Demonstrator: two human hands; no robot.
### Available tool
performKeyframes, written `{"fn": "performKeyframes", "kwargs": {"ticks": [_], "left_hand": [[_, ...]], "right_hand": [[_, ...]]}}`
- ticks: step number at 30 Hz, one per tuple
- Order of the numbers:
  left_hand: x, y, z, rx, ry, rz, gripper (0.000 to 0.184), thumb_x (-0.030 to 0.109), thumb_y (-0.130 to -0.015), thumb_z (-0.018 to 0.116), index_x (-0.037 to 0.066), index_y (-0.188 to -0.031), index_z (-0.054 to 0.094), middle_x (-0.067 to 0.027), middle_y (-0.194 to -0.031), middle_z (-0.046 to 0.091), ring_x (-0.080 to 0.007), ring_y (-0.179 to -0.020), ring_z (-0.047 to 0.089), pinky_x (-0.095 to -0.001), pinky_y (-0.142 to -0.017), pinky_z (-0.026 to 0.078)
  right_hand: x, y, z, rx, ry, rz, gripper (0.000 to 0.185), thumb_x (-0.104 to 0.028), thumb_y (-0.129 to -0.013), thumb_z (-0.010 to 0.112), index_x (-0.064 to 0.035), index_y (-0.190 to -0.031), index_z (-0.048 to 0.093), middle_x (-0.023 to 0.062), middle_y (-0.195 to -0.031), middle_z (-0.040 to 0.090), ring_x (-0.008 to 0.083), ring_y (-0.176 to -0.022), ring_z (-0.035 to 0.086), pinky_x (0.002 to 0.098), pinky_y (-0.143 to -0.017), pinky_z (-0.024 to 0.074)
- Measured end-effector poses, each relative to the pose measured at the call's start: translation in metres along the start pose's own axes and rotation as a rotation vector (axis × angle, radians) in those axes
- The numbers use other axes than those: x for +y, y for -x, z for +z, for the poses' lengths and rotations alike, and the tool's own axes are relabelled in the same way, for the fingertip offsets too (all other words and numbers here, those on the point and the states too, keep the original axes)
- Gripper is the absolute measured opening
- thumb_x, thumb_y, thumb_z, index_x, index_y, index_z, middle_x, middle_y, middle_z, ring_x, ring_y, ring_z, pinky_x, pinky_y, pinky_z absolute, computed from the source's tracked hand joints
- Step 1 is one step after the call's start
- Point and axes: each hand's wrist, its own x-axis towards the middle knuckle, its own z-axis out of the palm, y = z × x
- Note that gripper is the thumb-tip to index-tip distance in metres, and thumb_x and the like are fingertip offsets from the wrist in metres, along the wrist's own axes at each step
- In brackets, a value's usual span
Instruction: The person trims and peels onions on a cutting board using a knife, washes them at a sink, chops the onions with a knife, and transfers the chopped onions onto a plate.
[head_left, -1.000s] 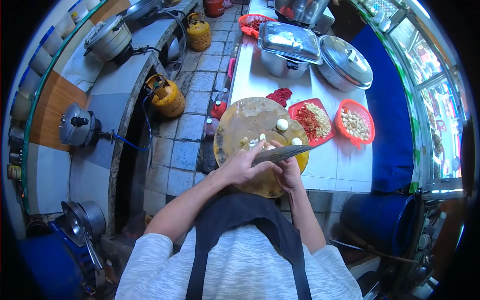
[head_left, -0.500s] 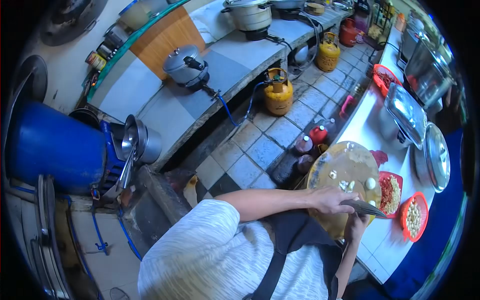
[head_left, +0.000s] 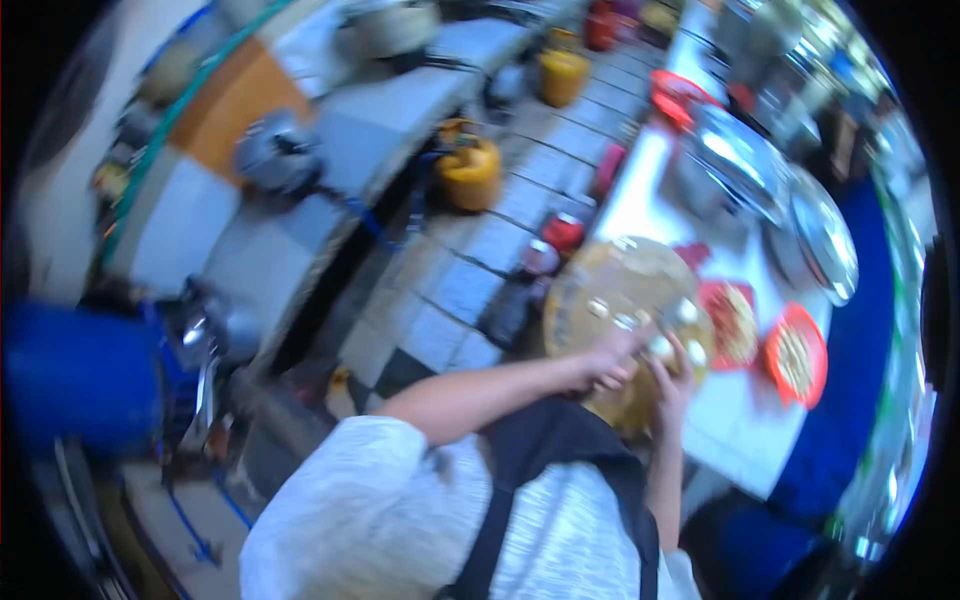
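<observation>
My left hand (head_left: pixel 606 366) is closed round a knife (head_left: pixel 642 334), whose blurred blade reaches over the round yellowish chopping board (head_left: pixel 585 290). My right hand (head_left: pixel 674 380) is beside it at the board's near right part, its fingers bent round a small white rounded piece (head_left: pixel 660 348), perhaps a peeled onion or garlic. More white pieces (head_left: pixel 687 311) lie on the board. Just right of the board are a red tray (head_left: pixel 712 300) with red and pale chopped stuff and a red basket (head_left: pixel 818 352) of pale pieces. Motion blur hides fine detail.
Lidded metal pots (head_left: pixel 825 240) and another red basket (head_left: pixel 680 95) stand along the white counter (head_left: pixel 730 430). Yellow gas cylinders (head_left: pixel 470 175) and bottles (head_left: pixel 563 232) are on the tiled floor. A pressure cooker (head_left: pixel 278 155) sits on the opposite counter; a blue drum (head_left: pixel 85 375) stands left.
The view has swung, shifting the scene left and blurring it. The knife, held sideways across my right hand before, now points up over the board. My right hand's fingers now show by a white piece.
</observation>
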Motion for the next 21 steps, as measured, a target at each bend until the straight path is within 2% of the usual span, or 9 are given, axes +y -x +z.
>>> {"fn": "performKeyframes", "kwargs": {"ticks": [2, 5, 7, 10, 12, 13, 17, 18, 21], "left_hand": [[0.005, 0.000, -0.002, 0.025, 0.088, -0.030, 0.091, 0.096, -0.101, 0.033, 0.019, -0.053, 0.038, 0.0055, -0.045, 0.031, -0.0106, -0.034, 0.025, -0.0286, -0.037, 0.018], [0.015, 0.002, -0.005, 0.072, 0.186, -0.059, 0.089, 0.092, -0.104, 0.036, 0.018, -0.055, 0.040, 0.0059, -0.046, 0.032, -0.0107, -0.034, 0.026, -0.0286, -0.037, 0.022], [0.017, -0.002, -0.013, 0.108, 0.129, 0.032, 0.083, 0.090, -0.106, 0.038, 0.019, -0.063, 0.043, 0.0068, -0.050, 0.036, -0.0090, -0.037, 0.029, -0.0266, -0.039, 0.022], [0.021, -0.007, -0.025, 0.171, 0.100, 0.042, 0.079, 0.083, -0.110, 0.040, 0.016, -0.071, 0.052, 0.0059, -0.051, 0.037, -0.0089, -0.039, 0.033, -0.0263, -0.040, 0.023], [0.028, 0.002, -0.021, 0.202, -0.203, 0.078, 0.074, 0.076, -0.113, 0.045, 0.008, -0.093, 0.069, 0.0048, -0.053, 0.042, -0.0089, -0.041, 0.036, -0.0269, -0.042, 0.025], [0.027, 0.005, -0.019, 0.193, -0.203, 0.073, 0.074, 0.076, -0.113, 0.045, 0.008, -0.093, 0.069, 0.0048, -0.053, 0.042, -0.0089, -0.041, 0.036, -0.0269, -0.042, 0.025], [0.028, 0.011, -0.014, 0.147, -0.433, 0.271, 0.068, 0.064, -0.116, 0.050, 0.003, -0.138, 0.070, 0.0005, -0.063, 0.054, -0.0102, -0.049, 0.046, -0.0269, -0.047, 0.033], [0.022, 0.004, -0.018, 0.146, -0.432, 0.271, 0.068, 0.064, -0.116, 0.050, 0.003, -0.138, 0.070, 0.0005, -0.063, 0.054, -0.0102, -0.049, 0.046, -0.0269, -0.047, 0.033], [-0.019, -0.044, -0.052, 0.320, -0.780, 0.761, 0.066, 0.056, -0.118, 0.051, 0.003, -0.157, 0.059, -0.0029, -0.072, 0.060, -0.0118, -0.057, 0.051, -0.0268, -0.053, 0.039]], "right_hand": [[-0.007, -0.001, -0.007, -0.044, -0.030, 0.011, 0.058, -0.003, -0.100, 0.079, -0.0042, -0.156, 0.065, 0.0104, -0.142, 0.073, 0.0175, -0.116, 0.072, 0.0278, -0.104, 0.0572], [0.006, 0.002, -0.014, -0.037, -0.332, 0.054, 0.061, 0.000, -0.101, 0.076, -0.0048, -0.159, 0.061, 0.0117, -0.148, 0.070, 0.0205, -0.121, 0.072, 0.0297, -0.106, 0.0580], [0.003, 0.001, -0.011, -0.097, -0.610, 0.063, 0.064, 0.005, -0.103, 0.069, -0.0038, -0.164, 0.054, 0.0153, -0.154, 0.065, 0.0308, -0.132, 0.071, 0.0372, -0.114, 0.0570], [-0.005, 0.003, -0.015, -0.078, -0.620, 0.072, 0.066, 0.005, -0.103, 0.070, -0.0038, -0.166, 0.051, 0.0157, -0.155, 0.063, 0.0331, -0.135, 0.069, 0.0377, -0.115, 0.0571], [-0.011, 0.005, -0.017, -0.070, -0.639, 0.091, 0.069, 0.005, -0.103, 0.070, -0.0038, -0.167, 0.048, 0.0160, -0.157, 0.062, 0.0355, -0.138, 0.068, 0.0383, -0.116, 0.0573], [-0.012, 0.008, -0.017, -0.059, -0.635, 0.092, 0.069, 0.005, -0.103, 0.070, -0.0038, -0.167, 0.048, 0.0160, -0.157, 0.062, 0.0355, -0.138, 0.068, 0.0383, -0.116, 0.0573], [-0.019, 0.006, -0.014, -0.060, -0.655, 0.115, 0.069, 0.003, -0.105, 0.069, -0.0042, -0.169, 0.044, 0.0163, -0.155, 0.061, 0.0326, -0.135, 0.068, 0.0340, -0.110, 0.0585], [-0.019, 0.006, -0.014, -0.059, -0.654, 0.114, 0.069, 0.003, -0.105, 0.069, -0.0042, -0.169, 0.044, 0.0163, -0.155, 0.061, 0.0326, -0.135, 0.068, 0.0340, -0.110, 0.0585], [-0.017, 0.003, -0.014, -0.067, -0.707, 0.171, 0.067, 0.000, -0.107, 0.068, -0.0044, -0.169, 0.044, 0.0164, -0.150, 0.063, 0.0285, -0.124, 0.070, 0.0303, -0.100, 0.0585]]}}
